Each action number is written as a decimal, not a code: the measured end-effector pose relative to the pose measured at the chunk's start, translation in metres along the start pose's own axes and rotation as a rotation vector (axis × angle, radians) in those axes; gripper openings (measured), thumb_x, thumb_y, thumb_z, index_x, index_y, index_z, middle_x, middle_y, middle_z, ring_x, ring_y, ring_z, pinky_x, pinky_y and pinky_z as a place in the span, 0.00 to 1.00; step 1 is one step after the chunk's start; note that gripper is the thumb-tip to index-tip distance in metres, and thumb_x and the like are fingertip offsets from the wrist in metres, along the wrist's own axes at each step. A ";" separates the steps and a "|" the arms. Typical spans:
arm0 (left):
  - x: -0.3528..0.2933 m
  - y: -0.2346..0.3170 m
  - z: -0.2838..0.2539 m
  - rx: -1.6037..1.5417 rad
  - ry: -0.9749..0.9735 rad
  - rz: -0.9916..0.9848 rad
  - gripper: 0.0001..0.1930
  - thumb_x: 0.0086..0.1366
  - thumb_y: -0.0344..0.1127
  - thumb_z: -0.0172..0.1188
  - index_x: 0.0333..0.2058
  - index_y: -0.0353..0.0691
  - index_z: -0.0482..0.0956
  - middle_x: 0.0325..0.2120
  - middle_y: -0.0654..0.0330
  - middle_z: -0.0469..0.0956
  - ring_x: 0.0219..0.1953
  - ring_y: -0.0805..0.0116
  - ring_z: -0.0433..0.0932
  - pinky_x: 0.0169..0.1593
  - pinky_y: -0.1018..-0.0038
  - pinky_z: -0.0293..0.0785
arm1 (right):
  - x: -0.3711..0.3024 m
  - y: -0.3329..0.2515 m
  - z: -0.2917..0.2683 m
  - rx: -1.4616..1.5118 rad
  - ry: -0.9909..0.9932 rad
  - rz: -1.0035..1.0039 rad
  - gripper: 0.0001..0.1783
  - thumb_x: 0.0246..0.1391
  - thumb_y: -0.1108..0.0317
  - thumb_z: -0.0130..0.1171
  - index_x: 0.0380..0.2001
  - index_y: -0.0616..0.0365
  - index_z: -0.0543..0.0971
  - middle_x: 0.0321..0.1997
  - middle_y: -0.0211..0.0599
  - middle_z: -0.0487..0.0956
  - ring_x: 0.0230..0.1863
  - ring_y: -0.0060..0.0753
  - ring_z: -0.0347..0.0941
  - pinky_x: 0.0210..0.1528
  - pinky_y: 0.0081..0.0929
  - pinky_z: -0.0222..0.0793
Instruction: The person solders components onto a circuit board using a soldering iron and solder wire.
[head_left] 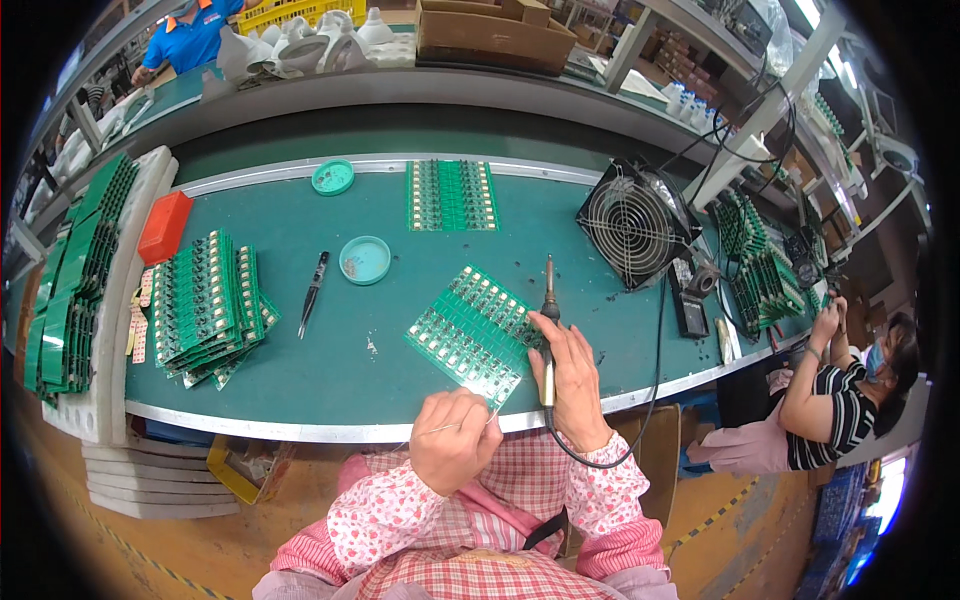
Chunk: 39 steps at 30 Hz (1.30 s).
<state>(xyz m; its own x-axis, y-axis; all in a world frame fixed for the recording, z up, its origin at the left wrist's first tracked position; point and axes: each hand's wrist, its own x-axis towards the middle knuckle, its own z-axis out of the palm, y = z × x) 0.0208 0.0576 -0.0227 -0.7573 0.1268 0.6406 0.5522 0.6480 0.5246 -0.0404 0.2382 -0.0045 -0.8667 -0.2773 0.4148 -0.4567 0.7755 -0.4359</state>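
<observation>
My left hand (452, 440) is closed near the front corner of a green circuit board panel (470, 330), pinching a thin silvery solder wire (445, 428). A soldering iron (548, 385) is gripped in my right hand (572, 385), its metal tip pointing away from me and its cord looping down to the right. The fingers of that hand reach to the panel's right edge. This panel lies at an angle on the green mat, rows of small white and dark components facing up. Whether the left fingers touch the board is hard to see.
A second panel (452, 196) lies farther back, near two turquoise dishes (365, 260). Tweezers (313, 295) and stacked boards (205, 310) are left, beside a red box (166, 228). A fan (638, 222) and iron stand (690, 300) are right; a co-worker (830, 410) sits beyond.
</observation>
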 end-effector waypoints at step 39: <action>0.035 -0.026 -0.027 -1.377 -0.211 -0.841 0.18 0.74 0.33 0.52 0.56 0.28 0.71 0.50 0.54 0.79 0.48 0.68 0.79 0.54 0.70 0.74 | -0.049 -0.043 -0.035 0.721 0.737 0.311 0.23 0.59 0.76 0.58 0.58 0.62 0.68 0.52 0.39 0.72 0.50 0.28 0.71 0.41 0.24 0.81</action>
<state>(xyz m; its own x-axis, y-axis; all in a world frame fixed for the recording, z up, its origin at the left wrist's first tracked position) -0.0107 0.0245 0.0011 -0.9574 0.2735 -0.0932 -0.2300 -0.5261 0.8187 0.0285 0.2382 0.0223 -0.7409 0.4716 0.4781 -0.4565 0.1686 -0.8736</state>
